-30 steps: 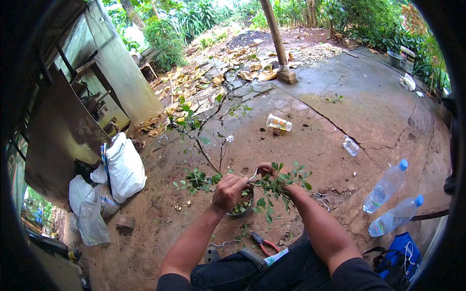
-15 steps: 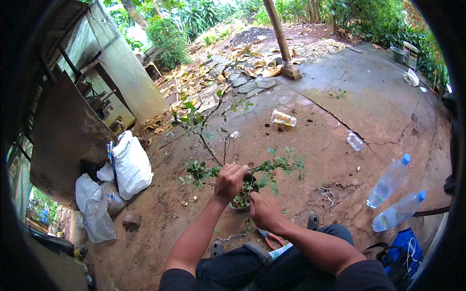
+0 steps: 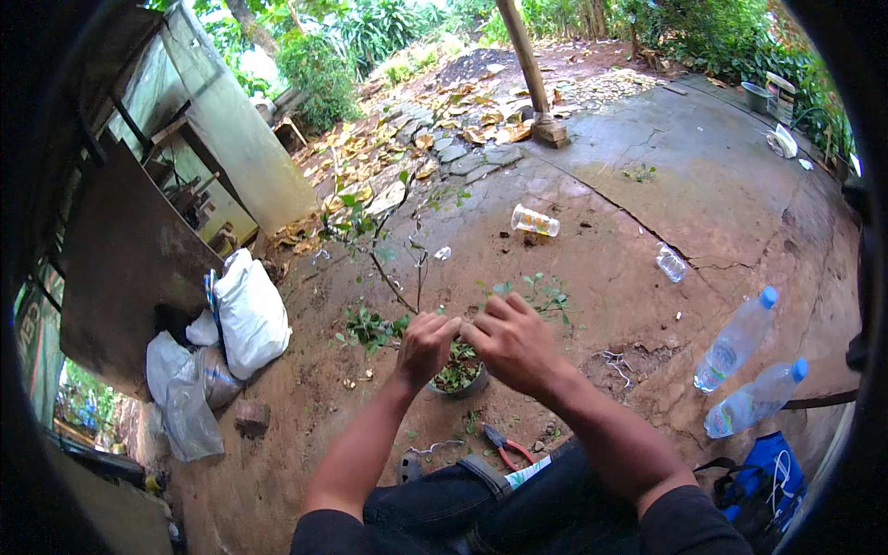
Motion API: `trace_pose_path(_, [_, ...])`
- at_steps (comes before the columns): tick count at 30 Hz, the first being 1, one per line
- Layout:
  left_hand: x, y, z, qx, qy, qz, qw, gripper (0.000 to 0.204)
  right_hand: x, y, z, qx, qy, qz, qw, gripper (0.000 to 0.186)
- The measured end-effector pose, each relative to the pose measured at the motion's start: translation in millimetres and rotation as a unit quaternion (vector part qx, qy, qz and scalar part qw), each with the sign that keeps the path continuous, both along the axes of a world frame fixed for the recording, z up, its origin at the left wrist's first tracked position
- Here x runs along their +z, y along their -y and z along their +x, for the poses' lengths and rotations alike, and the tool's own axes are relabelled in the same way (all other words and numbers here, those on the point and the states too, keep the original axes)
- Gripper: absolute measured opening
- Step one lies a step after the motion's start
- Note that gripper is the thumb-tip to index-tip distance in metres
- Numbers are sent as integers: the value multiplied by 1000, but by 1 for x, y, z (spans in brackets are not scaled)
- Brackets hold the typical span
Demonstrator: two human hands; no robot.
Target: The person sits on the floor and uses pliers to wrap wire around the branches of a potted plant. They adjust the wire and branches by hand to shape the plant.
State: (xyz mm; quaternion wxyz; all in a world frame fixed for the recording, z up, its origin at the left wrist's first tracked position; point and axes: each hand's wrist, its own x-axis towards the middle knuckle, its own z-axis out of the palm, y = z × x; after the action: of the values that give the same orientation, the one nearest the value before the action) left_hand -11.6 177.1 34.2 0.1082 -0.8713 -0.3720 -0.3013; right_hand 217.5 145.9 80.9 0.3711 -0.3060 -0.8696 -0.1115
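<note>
A thin branch (image 3: 393, 282) could be snapped, or the pot (image 3: 460, 375) tipped, if the stem is bent too hard. The left hand (image 3: 424, 344) is seen curled nearly closed around the plant's base above the pot. The right hand (image 3: 511, 340) is half closed beside it, fingertips meeting; what is pinched cannot be told. Pliers (image 3: 506, 446) lie near the knee, 2 bottles (image 3: 740, 365) well apart.
</note>
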Motion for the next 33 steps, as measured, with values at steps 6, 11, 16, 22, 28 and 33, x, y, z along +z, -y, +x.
trace_pose_path(6, [-2, 2, 2, -18, -39, -2, 999, 9, 8, -49, 15, 34, -98, -19, 994, 12])
trace_pose_path(11, [-4, 4, 3, -39, -33, -6, 999, 23, -33, -90, 31, 36, -214, -143, 966, 17])
trace_pose_path(16, [-2, 10, 3, -42, -2, -18, 999, 22, -81, -119, 22, 91, -296, -346, 886, 23])
trace_pose_path(22, [-2, 9, 3, -51, 35, -17, 998, 22, -135, -129, 7, 125, -314, -518, 786, 31])
trace_pose_path(28, [-3, 7, 1, -31, 90, -3, 995, 21, -174, -117, -6, 268, -249, -589, 721, 33])
trace_pose_path(33, [-3, 5, 1, 26, 105, 11, 994, 16, -174, -74, -40, 278, -346, -727, 524, 38])
